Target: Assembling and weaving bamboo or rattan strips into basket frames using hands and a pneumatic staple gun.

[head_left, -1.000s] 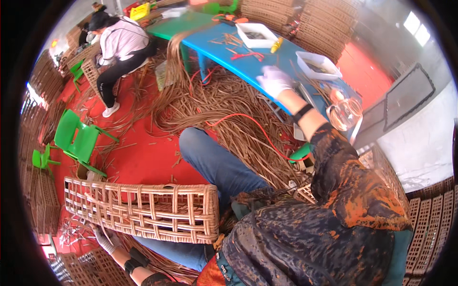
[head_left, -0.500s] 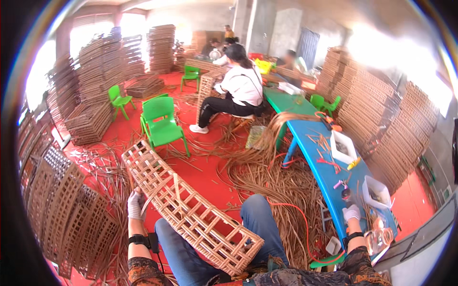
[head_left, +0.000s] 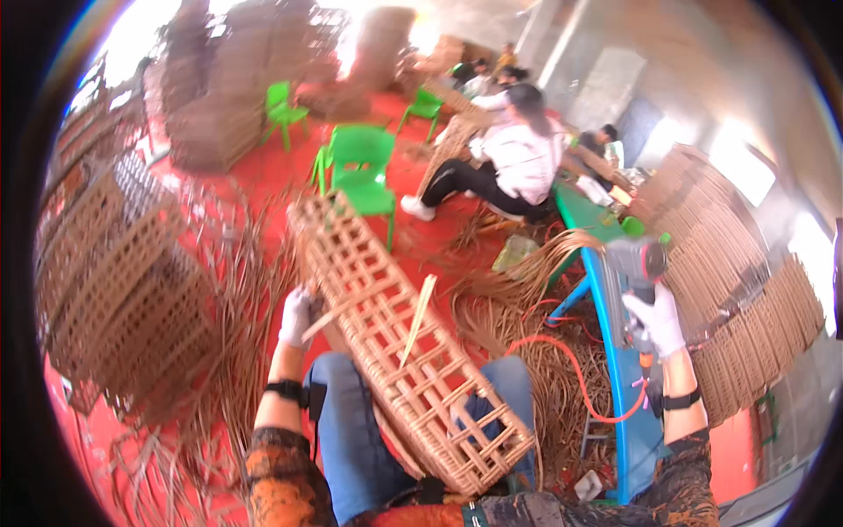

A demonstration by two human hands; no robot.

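A long woven rattan frame [head_left: 386, 303], open lattice on top with braided edges, lies slantwise across my lap. Its far end points up and left. My left hand [head_left: 299, 316], in a pale glove, is closed at the frame's left side; its fingertips are partly hidden. A loose flat strip lies across the weave beside that hand, and a paler strip [head_left: 420, 321] sticks up from the middle. In my right hand [head_left: 657, 318], also gloved, is a grey nail gun [head_left: 623, 272] with a red cap, held up above the blue table and blurred by motion.
The blue table [head_left: 628, 422] runs along my right. An orange-red hose [head_left: 575, 386] loops beside it over heaped rattan strips [head_left: 500, 307]. Green chairs [head_left: 362, 171] and a seated co-worker [head_left: 522, 158] are ahead. Stacked woven panels [head_left: 132, 290] stand left, more at right.
My right hand has risen from the table's near end and now holds the nail gun. The view has swung left and tilted. My left hand stays at the frame.
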